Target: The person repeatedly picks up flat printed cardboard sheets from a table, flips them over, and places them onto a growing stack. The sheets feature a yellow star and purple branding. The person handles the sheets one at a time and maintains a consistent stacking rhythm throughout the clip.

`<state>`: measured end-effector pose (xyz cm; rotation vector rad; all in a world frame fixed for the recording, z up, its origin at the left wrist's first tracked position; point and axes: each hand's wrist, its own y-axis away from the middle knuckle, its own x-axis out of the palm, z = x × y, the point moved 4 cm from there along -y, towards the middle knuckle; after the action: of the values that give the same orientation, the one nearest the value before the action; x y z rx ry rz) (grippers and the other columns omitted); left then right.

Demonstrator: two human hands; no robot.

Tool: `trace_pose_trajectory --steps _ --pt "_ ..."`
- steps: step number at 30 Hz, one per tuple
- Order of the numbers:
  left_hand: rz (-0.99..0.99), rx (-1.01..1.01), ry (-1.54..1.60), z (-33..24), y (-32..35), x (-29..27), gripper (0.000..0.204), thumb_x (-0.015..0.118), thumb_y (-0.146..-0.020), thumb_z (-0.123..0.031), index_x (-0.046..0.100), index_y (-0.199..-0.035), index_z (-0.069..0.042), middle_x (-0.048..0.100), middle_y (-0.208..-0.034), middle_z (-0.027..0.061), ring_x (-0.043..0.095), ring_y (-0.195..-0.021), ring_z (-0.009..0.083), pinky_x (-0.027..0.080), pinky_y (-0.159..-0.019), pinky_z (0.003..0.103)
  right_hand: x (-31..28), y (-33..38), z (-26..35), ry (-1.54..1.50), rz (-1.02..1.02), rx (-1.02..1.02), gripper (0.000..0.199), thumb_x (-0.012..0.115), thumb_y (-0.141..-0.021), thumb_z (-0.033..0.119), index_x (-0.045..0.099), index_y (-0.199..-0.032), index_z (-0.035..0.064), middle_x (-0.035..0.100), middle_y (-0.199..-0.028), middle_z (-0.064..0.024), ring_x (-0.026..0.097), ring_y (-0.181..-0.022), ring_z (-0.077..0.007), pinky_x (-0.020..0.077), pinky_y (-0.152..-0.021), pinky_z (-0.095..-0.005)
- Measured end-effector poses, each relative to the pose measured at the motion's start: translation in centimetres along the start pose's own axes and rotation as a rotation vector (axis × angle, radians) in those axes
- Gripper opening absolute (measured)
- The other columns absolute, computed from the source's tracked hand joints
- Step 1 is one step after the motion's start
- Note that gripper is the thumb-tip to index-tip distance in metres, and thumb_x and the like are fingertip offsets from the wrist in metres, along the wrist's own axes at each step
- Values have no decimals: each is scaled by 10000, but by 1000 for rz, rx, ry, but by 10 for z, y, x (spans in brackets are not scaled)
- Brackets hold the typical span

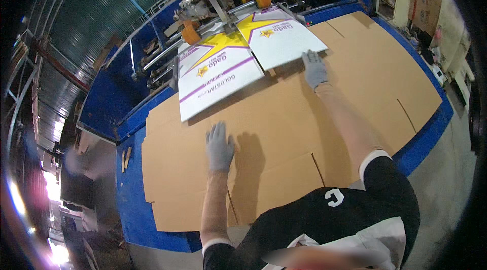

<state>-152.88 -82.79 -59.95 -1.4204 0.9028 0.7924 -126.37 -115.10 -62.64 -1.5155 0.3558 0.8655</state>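
A large flat brown cardboard sheet, slotted along its edges, spreads out in front of me. Over its far part lies a white cardboard piece printed with purple bands and a yellow star, its two panels parted by a slot. My right hand, in a grey glove, has its fingertips at the near right corner of the white piece, fingers stretched out. Nearer to me and to the left, my gloved left hand is open above the brown sheet, fingers extended and holding nothing. Whether its palm touches the sheet I cannot tell.
A blue machine table carries the sheet. Beyond it stands a machine with metal bars and orange rollers, reaching over the white piece's far edge. Two small wooden strips lie at the table's left. Pale equipment stands at the right.
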Motion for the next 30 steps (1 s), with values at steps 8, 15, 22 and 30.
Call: trace_pose_trajectory --steps 8,15,22,30 --pt "-63 -1421 -354 119 224 -94 669 593 -828 -451 485 -1225 75 552 -1184 235 536 -1097 376 441 -911 454 -61 70 -60 -223 240 82 357 540 -805 155 581 -1143 46 532 -1276 -180 472 -1205 -359 374 -1031 -412" --pt "-183 -1675 -219 174 282 -96 579 565 -826 -445 521 -1194 1 588 -1133 226 579 -1029 382 493 -797 476 -133 122 -103 -344 296 317 320 565 -838 185 609 -1130 59 531 -1276 -178 482 -1202 -331 390 -1009 -401" --pt "-1591 -1411 1136 202 348 -112 383 533 -880 -224 497 -1191 -3 560 -1142 137 562 -902 265 506 -709 402 -168 146 -137 -159 266 334 308 567 -865 189 601 -1122 23 572 -1212 -184 535 -1140 -312 432 -963 -381" --pt "-893 -943 1666 212 330 -115 431 595 -881 -250 500 -1229 -13 585 -1065 117 559 -968 244 504 -742 334 -161 86 -79 -494 356 248 316 562 -865 189 604 -1126 15 561 -1243 -186 535 -1165 -302 453 -933 -364"
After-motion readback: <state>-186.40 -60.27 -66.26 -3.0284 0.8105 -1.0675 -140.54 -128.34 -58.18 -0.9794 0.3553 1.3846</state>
